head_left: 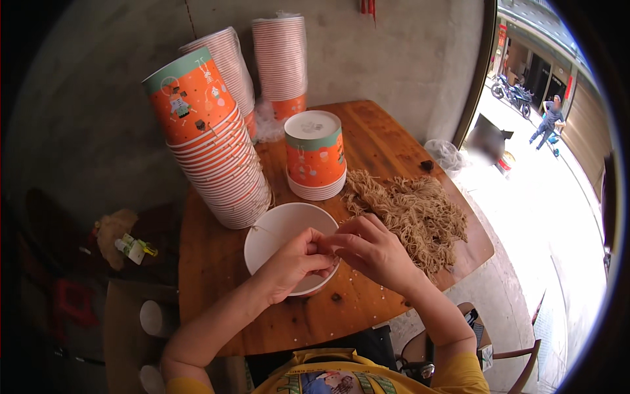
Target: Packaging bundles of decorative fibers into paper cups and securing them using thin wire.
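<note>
A white-lined paper bucket (275, 226) stands open-mouthed on the table in front of me. A thin piece of beige cord (256, 228) shows at its left rim. My left hand (303, 257) reaches over the bucket, its fingertips pinched at the right rim. My right hand (367, 246) meets it there from outside, thumb and fingers also closed. What the fingertips hold is too small and hidden to make out. Just right of my right hand lies a tangled heap of beige cords (413, 213). Behind the bucket, a short stack of orange-and-green buckets (315, 154) stands upside down.
A tall, leaning stack of nested buckets (210, 151) rises at the left. Plastic-wrapped bucket stacks (281, 59) stand against the wall. The wooden table (295, 328) has a rounded edge. A cardboard box (125, 315) sits lower left. Outside the doorway, a person (550, 121) stands near motorcycles.
</note>
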Demonstrator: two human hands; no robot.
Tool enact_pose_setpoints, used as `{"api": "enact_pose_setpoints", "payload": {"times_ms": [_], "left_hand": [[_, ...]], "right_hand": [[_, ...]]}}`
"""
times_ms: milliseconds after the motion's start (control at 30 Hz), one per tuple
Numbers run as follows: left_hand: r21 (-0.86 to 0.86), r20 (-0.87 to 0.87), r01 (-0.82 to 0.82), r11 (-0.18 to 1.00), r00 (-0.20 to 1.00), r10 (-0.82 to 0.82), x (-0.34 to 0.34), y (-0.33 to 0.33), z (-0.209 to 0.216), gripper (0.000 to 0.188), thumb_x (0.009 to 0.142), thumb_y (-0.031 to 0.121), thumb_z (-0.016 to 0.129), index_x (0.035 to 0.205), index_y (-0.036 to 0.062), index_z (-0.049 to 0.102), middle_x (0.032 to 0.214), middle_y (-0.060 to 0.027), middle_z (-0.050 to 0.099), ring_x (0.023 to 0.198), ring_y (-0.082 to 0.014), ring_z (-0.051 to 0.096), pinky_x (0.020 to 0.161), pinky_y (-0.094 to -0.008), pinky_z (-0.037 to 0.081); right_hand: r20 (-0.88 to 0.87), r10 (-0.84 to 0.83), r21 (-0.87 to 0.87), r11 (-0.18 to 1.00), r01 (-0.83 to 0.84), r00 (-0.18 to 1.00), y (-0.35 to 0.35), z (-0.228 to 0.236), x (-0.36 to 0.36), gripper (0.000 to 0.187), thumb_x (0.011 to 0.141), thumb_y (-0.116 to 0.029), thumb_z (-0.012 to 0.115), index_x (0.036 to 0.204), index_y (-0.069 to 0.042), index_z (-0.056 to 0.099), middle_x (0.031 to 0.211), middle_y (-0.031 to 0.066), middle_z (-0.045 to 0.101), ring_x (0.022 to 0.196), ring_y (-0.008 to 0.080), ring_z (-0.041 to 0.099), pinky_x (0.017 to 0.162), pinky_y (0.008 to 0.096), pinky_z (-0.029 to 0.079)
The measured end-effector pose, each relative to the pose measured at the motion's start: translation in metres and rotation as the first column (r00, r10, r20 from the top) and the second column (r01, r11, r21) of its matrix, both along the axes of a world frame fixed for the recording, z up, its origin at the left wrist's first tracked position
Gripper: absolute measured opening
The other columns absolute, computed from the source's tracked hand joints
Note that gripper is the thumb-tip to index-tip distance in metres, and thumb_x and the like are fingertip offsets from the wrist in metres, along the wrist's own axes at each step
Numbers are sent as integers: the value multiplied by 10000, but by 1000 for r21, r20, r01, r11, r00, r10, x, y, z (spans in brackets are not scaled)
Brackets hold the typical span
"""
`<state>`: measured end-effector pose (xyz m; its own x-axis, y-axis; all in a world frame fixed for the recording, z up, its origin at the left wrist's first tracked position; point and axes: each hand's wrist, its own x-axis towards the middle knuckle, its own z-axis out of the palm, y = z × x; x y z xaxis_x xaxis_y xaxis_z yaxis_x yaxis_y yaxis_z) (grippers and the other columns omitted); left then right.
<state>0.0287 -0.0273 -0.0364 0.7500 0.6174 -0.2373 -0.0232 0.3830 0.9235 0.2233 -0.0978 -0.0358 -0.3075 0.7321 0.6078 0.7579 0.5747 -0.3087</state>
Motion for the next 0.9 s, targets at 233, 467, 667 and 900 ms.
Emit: {"api": "enact_pose_setpoints", "payload": {"times_ms": [233,467,667,900], "left_hand": [[-68,18,1,998,1000,0,-3,-1,-3,262,868,-47,587,1086,49,479,967,-80,585,865,-146,579,762,-266,476],[64,-36,-3,998,999,6,-4,-5,3,456,870,12,617,1238,20,348,950,-105,632,799,-129,596,734,-260,489],[131,-68,67,989,996,-58,-6,-3,8,426,878,25,618,1241,23,394,944,-78,618,806,-116,584,758,-251,475],[348,-78,73,935,996,-49,-5,-6,-1,337,883,-4,597,1189,48,465,908,-18,557,831,-89,553,782,-247,471]], "right_hand": [[9,135,38,990,-135,991,8,0,9,253,765,-99,728,1001,-134,645,1046,38,585,937,247,570,785,348,512],[-18,222,-15,975,-223,975,9,1,9,215,747,-36,733,930,-124,663,1080,26,620,954,247,569,827,349,487],[-97,270,-73,958,-277,958,6,-1,13,149,789,-26,682,897,-93,605,1056,40,610,899,217,570,790,315,483],[-817,-122,-542,496,-678,564,-6,-7,13,90,873,-68,569,947,-86,519,952,4,597,692,37,509,572,189,411]]}}
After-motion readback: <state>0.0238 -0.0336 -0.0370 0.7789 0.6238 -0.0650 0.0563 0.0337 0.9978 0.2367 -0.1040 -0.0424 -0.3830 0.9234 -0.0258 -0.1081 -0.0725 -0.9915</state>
